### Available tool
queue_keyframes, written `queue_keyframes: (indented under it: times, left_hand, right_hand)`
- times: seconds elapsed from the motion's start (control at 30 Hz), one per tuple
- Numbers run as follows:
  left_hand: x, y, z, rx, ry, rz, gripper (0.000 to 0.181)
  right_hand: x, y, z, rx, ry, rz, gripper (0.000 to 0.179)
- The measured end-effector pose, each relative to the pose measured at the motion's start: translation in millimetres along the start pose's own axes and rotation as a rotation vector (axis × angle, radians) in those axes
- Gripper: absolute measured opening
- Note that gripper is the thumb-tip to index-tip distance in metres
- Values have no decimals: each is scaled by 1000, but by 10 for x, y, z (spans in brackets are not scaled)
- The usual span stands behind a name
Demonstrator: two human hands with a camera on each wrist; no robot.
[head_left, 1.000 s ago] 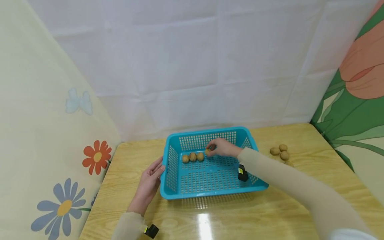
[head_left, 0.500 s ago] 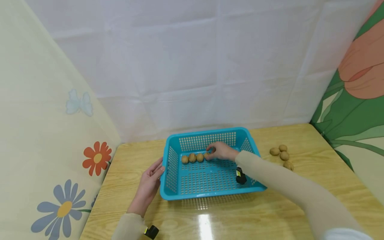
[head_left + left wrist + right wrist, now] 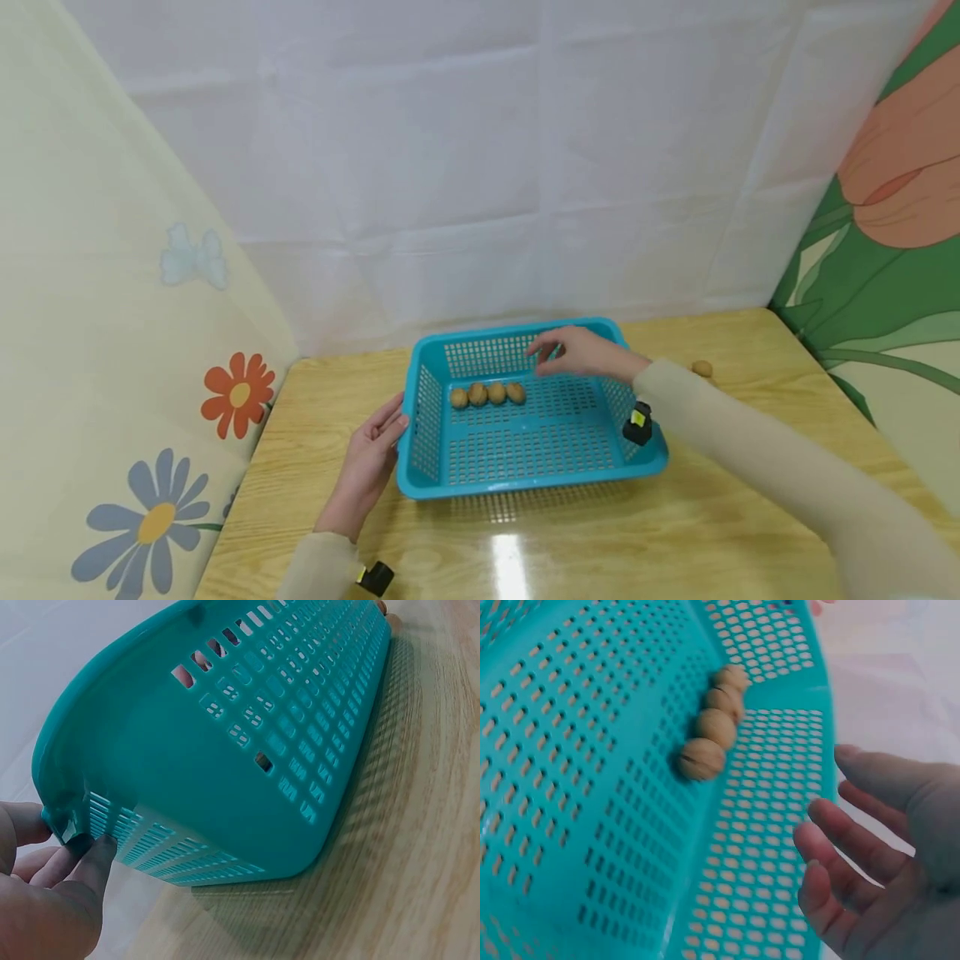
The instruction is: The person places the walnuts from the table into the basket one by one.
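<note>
The place looked like a small staged tabletop booth; whether it stood within a home or a studio could not be told. A creased white cloth [image 3: 450, 167] hung behind the wood-grain table [image 3: 585, 533], with a daisy-printed backdrop [image 3: 97, 350] on the left and a tulip-printed backdrop [image 3: 900, 292] on the right.
</note>
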State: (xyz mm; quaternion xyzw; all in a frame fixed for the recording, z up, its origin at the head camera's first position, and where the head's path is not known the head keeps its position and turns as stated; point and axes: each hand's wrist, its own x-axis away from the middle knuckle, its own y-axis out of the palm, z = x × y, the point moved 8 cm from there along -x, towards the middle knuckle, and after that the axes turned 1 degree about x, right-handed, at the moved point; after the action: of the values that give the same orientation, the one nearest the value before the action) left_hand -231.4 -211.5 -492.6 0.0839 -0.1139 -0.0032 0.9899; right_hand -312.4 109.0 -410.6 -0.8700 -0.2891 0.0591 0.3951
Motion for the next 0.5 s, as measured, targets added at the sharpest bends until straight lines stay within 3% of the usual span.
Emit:
queue_keyframes:
  times: [0.27, 0.5]
  left_hand:
    - [3, 0, 2, -9, 5, 0, 54]
    - [9, 1, 17, -19, 11, 2, 54]
  right_hand:
    - [385, -342, 111, 68, -93, 71, 36]
    - [822, -569, 335, 67, -60, 120, 38]
